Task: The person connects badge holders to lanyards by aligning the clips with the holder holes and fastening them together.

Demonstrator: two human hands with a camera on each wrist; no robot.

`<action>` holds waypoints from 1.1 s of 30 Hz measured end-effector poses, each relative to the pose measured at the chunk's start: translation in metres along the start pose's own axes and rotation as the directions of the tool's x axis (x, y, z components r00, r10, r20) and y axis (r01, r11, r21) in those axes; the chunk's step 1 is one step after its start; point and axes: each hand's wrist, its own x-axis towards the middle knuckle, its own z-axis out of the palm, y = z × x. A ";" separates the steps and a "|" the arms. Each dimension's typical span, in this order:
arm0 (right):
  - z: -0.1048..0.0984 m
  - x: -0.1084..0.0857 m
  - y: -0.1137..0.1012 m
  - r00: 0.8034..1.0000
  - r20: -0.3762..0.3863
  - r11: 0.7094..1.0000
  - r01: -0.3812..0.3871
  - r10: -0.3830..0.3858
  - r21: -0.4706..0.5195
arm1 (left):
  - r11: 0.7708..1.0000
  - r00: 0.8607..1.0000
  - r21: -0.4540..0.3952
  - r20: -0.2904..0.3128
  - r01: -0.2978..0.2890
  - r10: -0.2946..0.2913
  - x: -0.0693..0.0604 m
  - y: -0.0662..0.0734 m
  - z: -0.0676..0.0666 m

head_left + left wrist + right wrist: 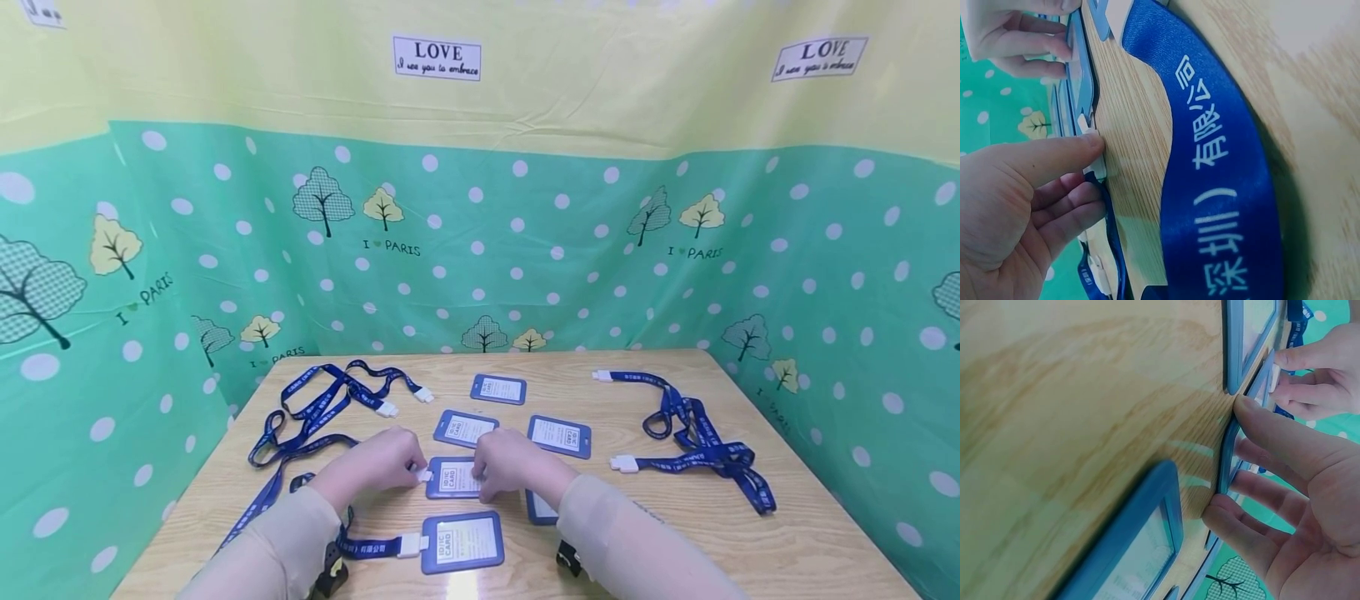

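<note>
A blue-framed ID card holder (pixel 453 478) lies on the table between both hands. At its left end my left hand (pixel 384 459) pinches the white clip (pixel 425 476) of a blue lanyard between thumb and fingers. The clip meets the holder's slotted end; whether it is hooked through cannot be seen. My right hand (pixel 513 463) grips the holder's right end, thumb on the near edge, as the right wrist view shows. Nearer the front, another card holder (pixel 462 542) has a lanyard clip (pixel 411 545) at its slot. In the left wrist view, a printed blue lanyard (pixel 1210 156) crosses the foreground.
Further card holders lie behind, at the back (pixel 498 389), centre (pixel 466 428) and right (pixel 559 437). One more holder (pixel 542 508) is partly under the right forearm. Loose lanyards lie left (pixel 318 408) and right (pixel 705 450) on the wooden table (pixel 637 533). A patterned curtain (pixel 480 208) hangs behind.
</note>
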 end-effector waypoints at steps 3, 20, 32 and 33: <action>0.000 0.001 0.000 1.000 0.002 1.000 0.002 -0.002 -0.002 | 1.000 1.000 0.002 -0.002 -0.003 0.003 0.000 0.000 0.000; -0.001 -0.001 -0.001 1.000 -0.003 1.000 0.012 -0.012 -0.004 | 1.000 1.000 -0.003 -0.011 0.015 -0.015 -0.001 0.003 0.000; -0.002 -0.001 -0.002 1.000 -0.005 1.000 0.013 -0.013 -0.009 | 1.000 1.000 -0.006 -0.022 0.011 -0.011 -0.003 0.004 0.001; -0.002 -0.001 -0.002 1.000 -0.005 1.000 0.011 -0.011 -0.008 | 1.000 1.000 -0.007 -0.022 0.014 -0.014 -0.003 0.004 0.001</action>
